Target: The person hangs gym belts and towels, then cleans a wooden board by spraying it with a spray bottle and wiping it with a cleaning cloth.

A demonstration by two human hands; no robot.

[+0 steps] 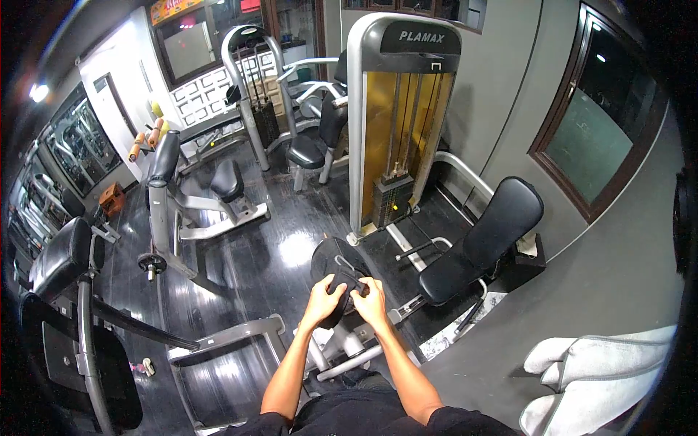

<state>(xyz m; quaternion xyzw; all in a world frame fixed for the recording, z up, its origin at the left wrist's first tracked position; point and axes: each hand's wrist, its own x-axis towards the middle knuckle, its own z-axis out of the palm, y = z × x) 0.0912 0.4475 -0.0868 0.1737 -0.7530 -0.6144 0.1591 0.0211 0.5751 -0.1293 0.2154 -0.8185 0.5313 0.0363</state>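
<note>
In front of my body both hands are closed on a black item [352,285] with a grey curved loop on its top; its kind I cannot make out. My left hand [323,299] grips its left side, thumb on top. On the right side, my right hand [370,300] holds it in the same way, the two thumbs close together. Just beyond and below lies a dark rounded pad or disc [325,253], partly covered by the item. Grey metal tubing [349,365] of a machine frame shows under my wrists.
Ahead stands a tall weight-stack machine [367,131], with a black seat [442,276] to its right. More gym machines, among them a padded bench [229,182] and a black backrest [62,258], stand left. White towels [603,370] hang at lower right.
</note>
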